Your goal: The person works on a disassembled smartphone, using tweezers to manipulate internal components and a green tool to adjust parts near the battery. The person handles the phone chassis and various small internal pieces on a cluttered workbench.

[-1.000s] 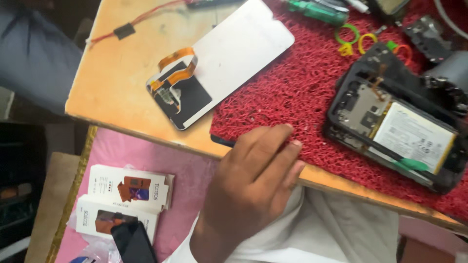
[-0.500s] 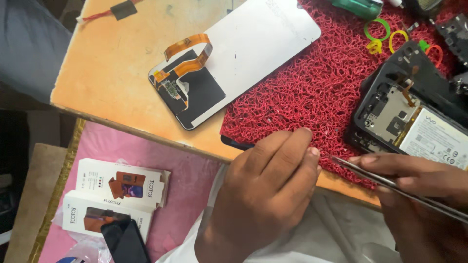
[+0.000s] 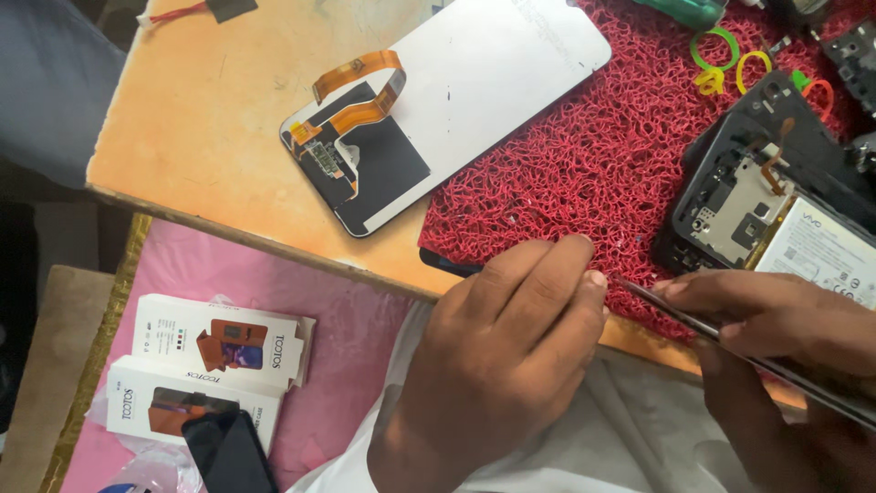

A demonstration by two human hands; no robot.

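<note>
Right hand [image 3: 776,315] pinches tweezers [image 3: 730,342] slanting up-left, tips touching left hand's [image 3: 497,356] curled fingertips at the red mat [image 3: 584,173] edge; left's hold undeterminable.

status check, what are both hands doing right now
Left hand curled at red mat edge. Right hand gripping metal tweezers, tip at left fingertips. Opened phone beside, untouched.

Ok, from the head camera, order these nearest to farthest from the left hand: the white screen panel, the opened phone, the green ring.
From the left hand:
1. White screen panel, up and left on the table.
2. Opened phone, off to the right.
3. Green ring, at the mat's far edge.
</note>
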